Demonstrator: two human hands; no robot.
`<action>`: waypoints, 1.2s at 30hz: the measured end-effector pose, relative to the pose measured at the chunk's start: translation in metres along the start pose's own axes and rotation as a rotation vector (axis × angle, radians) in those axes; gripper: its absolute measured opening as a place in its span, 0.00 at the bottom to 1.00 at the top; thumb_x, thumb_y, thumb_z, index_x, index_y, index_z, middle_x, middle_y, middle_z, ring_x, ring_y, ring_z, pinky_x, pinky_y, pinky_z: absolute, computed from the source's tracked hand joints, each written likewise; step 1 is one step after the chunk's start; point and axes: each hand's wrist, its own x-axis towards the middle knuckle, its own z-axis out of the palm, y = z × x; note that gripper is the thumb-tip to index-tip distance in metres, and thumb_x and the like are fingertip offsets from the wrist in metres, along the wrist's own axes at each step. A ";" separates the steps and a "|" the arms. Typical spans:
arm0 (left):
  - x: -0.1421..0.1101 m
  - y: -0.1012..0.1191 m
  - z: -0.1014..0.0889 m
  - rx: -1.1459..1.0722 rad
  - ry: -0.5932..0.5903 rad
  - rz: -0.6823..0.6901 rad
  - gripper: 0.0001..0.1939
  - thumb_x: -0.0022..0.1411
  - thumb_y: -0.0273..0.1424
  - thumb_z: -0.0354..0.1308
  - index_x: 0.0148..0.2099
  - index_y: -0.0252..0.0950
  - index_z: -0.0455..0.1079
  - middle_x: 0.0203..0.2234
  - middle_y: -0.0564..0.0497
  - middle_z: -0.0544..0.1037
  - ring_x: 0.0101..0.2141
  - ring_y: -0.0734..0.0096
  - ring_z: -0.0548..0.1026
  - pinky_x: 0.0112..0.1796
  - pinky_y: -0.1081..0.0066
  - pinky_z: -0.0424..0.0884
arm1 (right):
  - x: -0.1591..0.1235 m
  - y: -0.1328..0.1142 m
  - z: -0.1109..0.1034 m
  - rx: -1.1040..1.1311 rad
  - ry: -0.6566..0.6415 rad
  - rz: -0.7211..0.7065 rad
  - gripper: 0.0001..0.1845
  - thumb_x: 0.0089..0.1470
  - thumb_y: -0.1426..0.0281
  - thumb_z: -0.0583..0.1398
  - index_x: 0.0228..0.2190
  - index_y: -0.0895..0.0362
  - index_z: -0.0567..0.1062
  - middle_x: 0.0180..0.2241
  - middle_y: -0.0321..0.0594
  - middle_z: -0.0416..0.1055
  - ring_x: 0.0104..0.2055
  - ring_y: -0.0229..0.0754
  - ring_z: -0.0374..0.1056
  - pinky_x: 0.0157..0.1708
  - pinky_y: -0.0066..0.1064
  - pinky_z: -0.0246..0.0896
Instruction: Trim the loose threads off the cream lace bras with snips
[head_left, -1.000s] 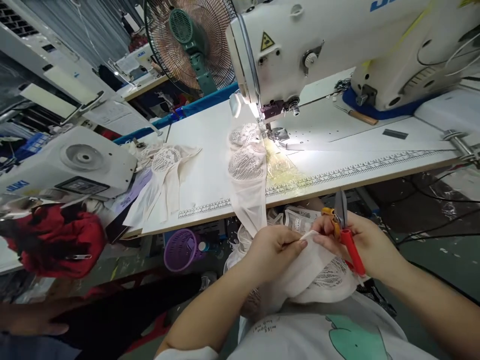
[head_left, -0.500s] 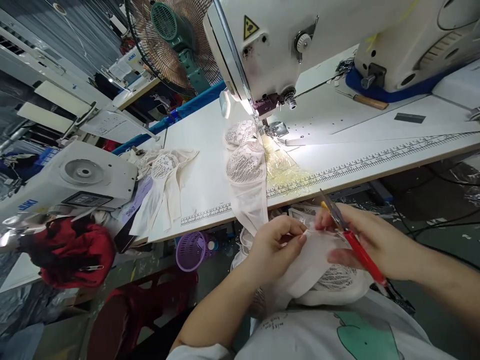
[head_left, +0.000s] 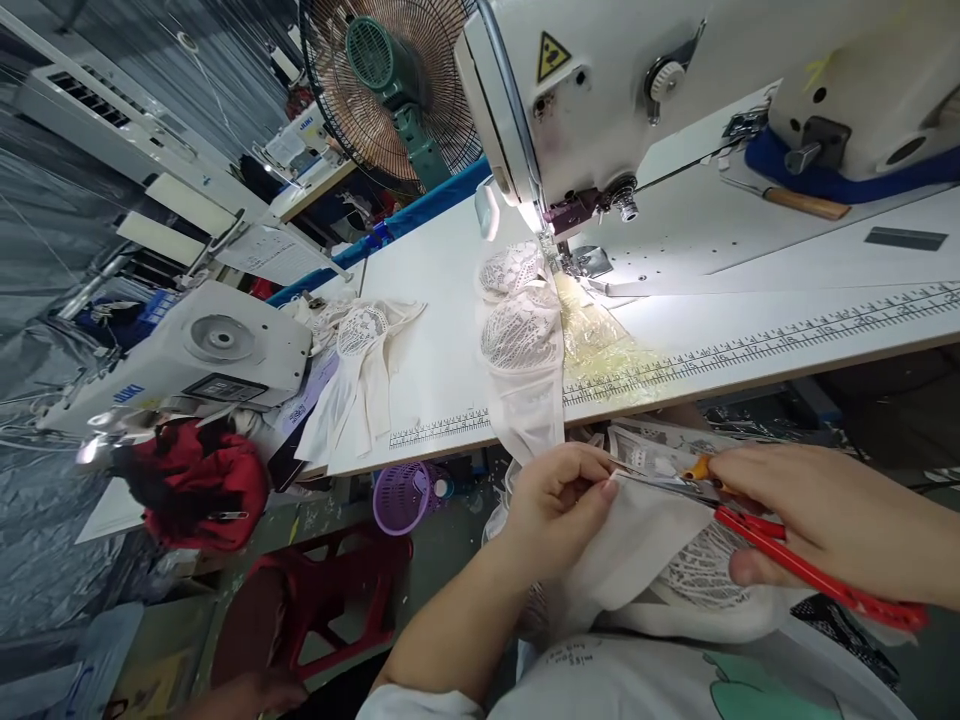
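My left hand (head_left: 562, 510) is closed, pinching the edge of the white bra (head_left: 652, 530) between thumb and fingers above my lap. Red-handled scissors (head_left: 817, 575) are gripped in my right hand (head_left: 817, 505). Their blades lie along the top edge of the cloth and point at my left fingertips. Whether the blades have cut anything, I cannot tell. A lace cup of the bra shows below the scissors. Another white lace bra (head_left: 521, 335) lies by the needle of the sewing machine (head_left: 585, 100), its band hanging over the table's front edge towards my left hand.
Yellowish clear film (head_left: 600, 335) lies beside the needle on the white table (head_left: 442, 350). More white bra pieces (head_left: 364, 340) rest to the left, near a second machine (head_left: 225, 345). A purple basket (head_left: 401, 500) and red stool (head_left: 330, 600) stand below. A fan (head_left: 397, 90) is behind.
My right hand has moved off the cloth and swung the scissors from upright to nearly flat, blades now at the cloth edge. My left hand keeps its pinch. The view has shifted left.
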 end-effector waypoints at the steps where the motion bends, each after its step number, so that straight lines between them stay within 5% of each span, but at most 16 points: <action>1: 0.000 -0.001 0.000 -0.006 0.009 -0.003 0.11 0.59 0.35 0.58 0.27 0.35 0.65 0.32 0.44 0.76 0.33 0.69 0.73 0.34 0.70 0.71 | -0.001 0.001 0.002 -0.009 0.004 0.006 0.21 0.43 0.55 0.64 0.20 0.50 0.58 0.21 0.36 0.64 0.23 0.47 0.60 0.24 0.35 0.50; 12: 0.000 -0.006 0.000 -0.094 0.045 -0.039 0.10 0.58 0.33 0.59 0.28 0.35 0.65 0.31 0.46 0.75 0.32 0.71 0.72 0.34 0.70 0.69 | -0.007 -0.005 0.010 -0.091 0.040 0.040 0.21 0.45 0.64 0.64 0.21 0.50 0.55 0.20 0.33 0.63 0.23 0.45 0.61 0.23 0.34 0.52; 18: -0.002 -0.007 0.000 -0.128 0.050 -0.062 0.11 0.57 0.34 0.60 0.27 0.35 0.65 0.31 0.46 0.75 0.32 0.70 0.72 0.34 0.70 0.69 | -0.006 0.013 0.030 0.027 0.136 -0.036 0.26 0.56 0.47 0.52 0.19 0.50 0.52 0.17 0.35 0.59 0.20 0.44 0.59 0.21 0.35 0.52; 22: -0.002 -0.005 0.001 -0.127 0.037 -0.091 0.13 0.57 0.36 0.60 0.26 0.35 0.64 0.30 0.46 0.75 0.31 0.70 0.71 0.33 0.70 0.68 | -0.007 0.018 0.028 0.306 0.310 0.039 0.26 0.51 0.42 0.55 0.21 0.51 0.60 0.20 0.34 0.63 0.21 0.43 0.60 0.20 0.33 0.55; 26: 0.000 -0.004 0.001 -0.147 0.045 -0.112 0.12 0.57 0.37 0.60 0.27 0.35 0.65 0.30 0.47 0.74 0.31 0.71 0.70 0.33 0.71 0.68 | -0.007 0.011 0.024 0.515 0.393 -0.033 0.20 0.46 0.50 0.65 0.35 0.48 0.69 0.38 0.39 0.71 0.35 0.47 0.67 0.32 0.34 0.64; 31: 0.002 -0.005 -0.001 -0.165 0.084 -0.133 0.12 0.56 0.36 0.61 0.27 0.35 0.66 0.30 0.48 0.74 0.31 0.72 0.70 0.33 0.72 0.67 | -0.001 -0.002 0.033 0.440 0.377 -0.039 0.13 0.56 0.56 0.59 0.30 0.51 0.68 0.27 0.36 0.65 0.26 0.43 0.60 0.24 0.32 0.58; 36: 0.004 -0.007 -0.002 -0.159 0.113 -0.130 0.10 0.56 0.34 0.61 0.26 0.35 0.66 0.30 0.48 0.75 0.30 0.72 0.70 0.33 0.73 0.67 | -0.001 -0.006 0.027 0.406 0.578 -0.144 0.08 0.55 0.63 0.61 0.35 0.49 0.66 0.36 0.38 0.71 0.36 0.45 0.69 0.32 0.31 0.65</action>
